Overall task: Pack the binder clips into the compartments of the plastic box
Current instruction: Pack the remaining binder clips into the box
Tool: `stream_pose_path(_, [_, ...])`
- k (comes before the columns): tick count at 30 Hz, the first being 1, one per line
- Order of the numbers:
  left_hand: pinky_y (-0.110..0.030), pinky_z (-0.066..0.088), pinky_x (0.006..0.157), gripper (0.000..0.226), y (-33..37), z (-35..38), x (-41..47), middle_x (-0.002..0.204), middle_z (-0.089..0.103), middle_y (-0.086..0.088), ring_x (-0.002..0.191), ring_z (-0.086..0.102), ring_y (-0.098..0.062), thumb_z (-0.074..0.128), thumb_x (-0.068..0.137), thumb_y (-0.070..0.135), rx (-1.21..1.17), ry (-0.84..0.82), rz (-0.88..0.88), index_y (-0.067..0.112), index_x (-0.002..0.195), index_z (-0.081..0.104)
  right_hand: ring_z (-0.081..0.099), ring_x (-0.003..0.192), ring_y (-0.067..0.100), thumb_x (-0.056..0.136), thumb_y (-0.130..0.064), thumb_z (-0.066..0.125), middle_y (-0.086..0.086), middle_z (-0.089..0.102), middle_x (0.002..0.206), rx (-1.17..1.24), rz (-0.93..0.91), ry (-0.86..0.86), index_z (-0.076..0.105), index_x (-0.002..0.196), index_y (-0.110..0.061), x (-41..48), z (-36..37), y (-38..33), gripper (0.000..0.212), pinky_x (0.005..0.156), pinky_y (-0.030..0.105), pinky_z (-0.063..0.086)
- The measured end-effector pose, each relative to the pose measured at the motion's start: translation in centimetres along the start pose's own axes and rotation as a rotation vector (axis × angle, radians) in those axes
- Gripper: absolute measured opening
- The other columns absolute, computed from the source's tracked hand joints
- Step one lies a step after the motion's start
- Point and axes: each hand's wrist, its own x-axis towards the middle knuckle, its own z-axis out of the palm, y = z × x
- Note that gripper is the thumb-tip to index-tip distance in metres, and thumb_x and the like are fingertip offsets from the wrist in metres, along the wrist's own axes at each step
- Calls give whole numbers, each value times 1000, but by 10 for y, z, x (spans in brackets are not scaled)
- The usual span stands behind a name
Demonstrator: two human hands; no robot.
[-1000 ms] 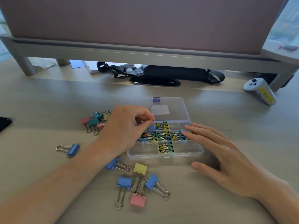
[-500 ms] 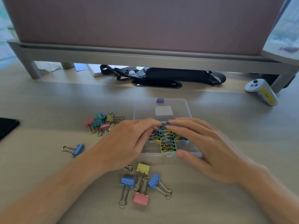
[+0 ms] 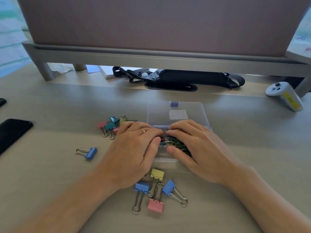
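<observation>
left hand | right hand | palm-down over plastic box | fingertips meeting

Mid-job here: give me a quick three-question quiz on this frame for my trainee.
1. True or false: the box has its lid open.
2. The lone clip lying left of the left hand is: A pink, B blue, C yellow.
3. What do the left hand and the right hand both rest over?
Key: 1 true; 2 B; 3 the box.
</observation>
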Motion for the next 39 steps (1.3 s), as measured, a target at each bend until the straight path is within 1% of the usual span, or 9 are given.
stream_pose_path(5, [-31,29,104,37,-1,-2,1,106,65,21,110,45,5,25,104,40,-86,-34,-39,33,122,57,42,138,4,107,-63,20,-17,54,143,-1,-16,-45,38,153,-32,0,-3,-1,58,112,18,25])
stream_pose_path(13, [-30,30,102,33,3,-5,5,91,57,23,90,53,0,21,106,43,-47,-93,6,35,122,48,46,136,6,108,-61,20,-15,59,142,13,-15,-23,38,154,-30,1,-3,0,58,116,18,20])
stream_pose_path(17, [-32,31,101,35,2,-3,3,89,56,21,86,53,-3,19,106,45,-28,-107,32,34,120,49,50,132,6,109,-58,25,-15,59,140,-10,-41,-7,38,152,-31,-1,-2,1,52,117,22,25])
stream_pose_path(20, [-29,32,101,31,0,-2,5,92,59,21,89,54,-1,25,107,40,-75,-72,41,34,119,53,52,132,8,109,-60,23,-14,62,139,-29,-32,3,40,152,-28,0,0,0,57,115,22,27])
stream_pose_path(22, [-18,32,100,29,-9,-9,11,100,62,19,95,54,2,33,106,36,-138,8,6,31,120,57,52,133,8,108,-61,21,-14,61,140,-35,-25,-3,39,155,-27,-1,-1,0,60,115,21,27])
stream_pose_path(25, [-11,39,86,19,-45,-27,31,105,62,14,95,55,-1,55,101,17,-93,149,-106,26,114,65,51,133,8,108,-62,20,-13,58,143,-48,-28,-5,39,155,-28,-2,-1,1,61,115,21,27])
stream_pose_path(28, [-21,46,77,23,-80,-40,43,97,62,14,88,58,-3,69,92,14,22,-31,-235,30,107,70,51,132,8,108,-62,21,-13,55,145,-41,-32,0,40,152,-29,-2,0,0,58,116,26,33])
stream_pose_path(31, [-27,49,81,21,-92,-41,42,98,64,13,93,62,-10,73,90,21,66,-150,-259,32,108,72,52,131,8,109,-60,22,-15,57,142,-28,-43,-11,44,150,-30,-1,-1,2,55,116,26,32])
stream_pose_path(39, [-22,40,74,15,-94,-42,43,91,67,13,88,62,-8,75,89,24,60,-139,-286,34,101,77,52,131,9,110,-58,22,-15,61,136,-62,-58,-9,55,141,-29,-1,-1,1,53,116,26,30])
